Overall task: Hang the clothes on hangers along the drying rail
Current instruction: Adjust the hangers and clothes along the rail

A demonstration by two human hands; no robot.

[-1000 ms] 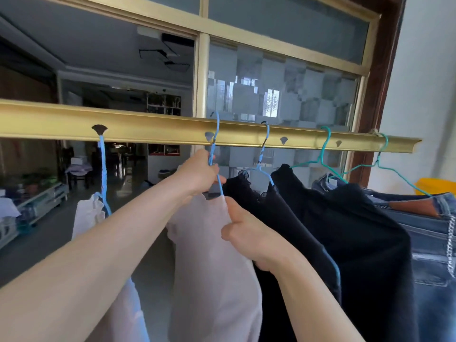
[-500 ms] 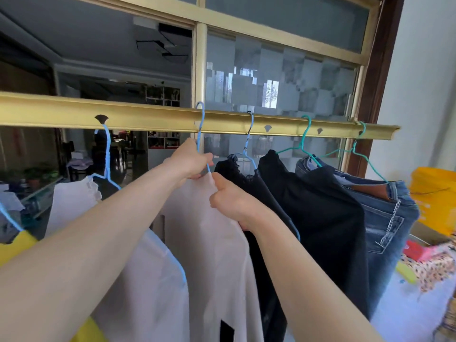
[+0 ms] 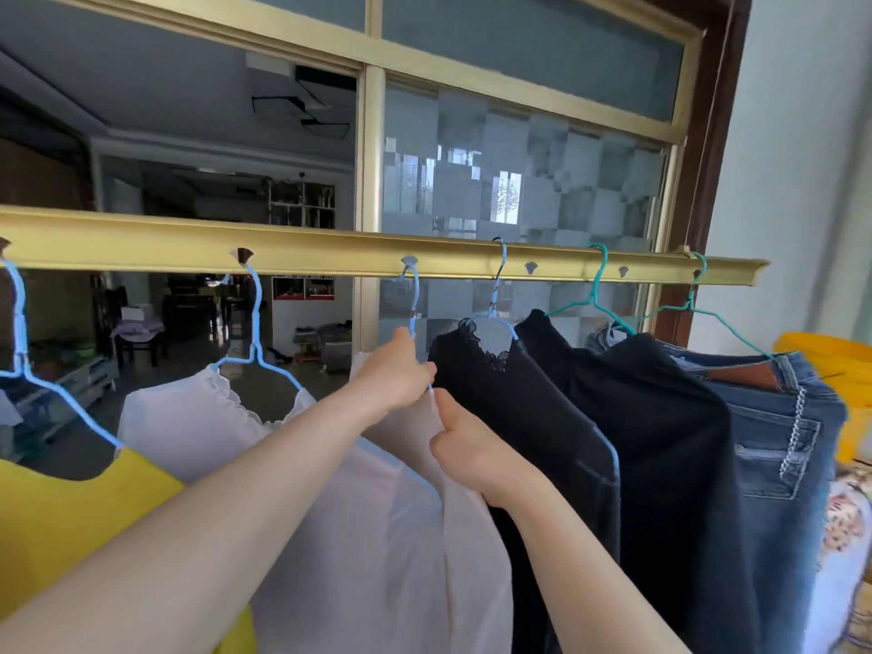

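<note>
Rail: one gold drying rail (image 3: 330, 250) across the window, with notched holes along its lower edge
Hangers: six wire hangers on the rail, made up of four blue hangers (image 3: 257, 313) and two teal hangers (image 3: 595, 290)
Garments: six, one to a hanger; left to right a yellow garment (image 3: 61, 512), white frilled top (image 3: 188, 417), pale pink garment (image 3: 387, 535), black lace top (image 3: 519, 408), black garment (image 3: 660, 441), jeans (image 3: 778, 441)
Held hanger: third blue hanger (image 3: 416, 295) from the left, hook seated in a rail notch, carries the pale pink garment
Left hand: left hand (image 3: 398, 370) curled round the wire neck of the third blue hanger, just under the hook
Right hand: right hand (image 3: 467, 450) lower and just right of the left, thumb and fingers pinching the top edge of the pale pink garment by the hanger's shoulder wire
Task garment vs hands: pale pink garment hangs straight below both hands, between the white frilled top and the black lace top, close against the black one
Far right: yellow bin (image 3: 821, 365) behind the jeans, floral cloth (image 3: 849, 535) below it
</note>
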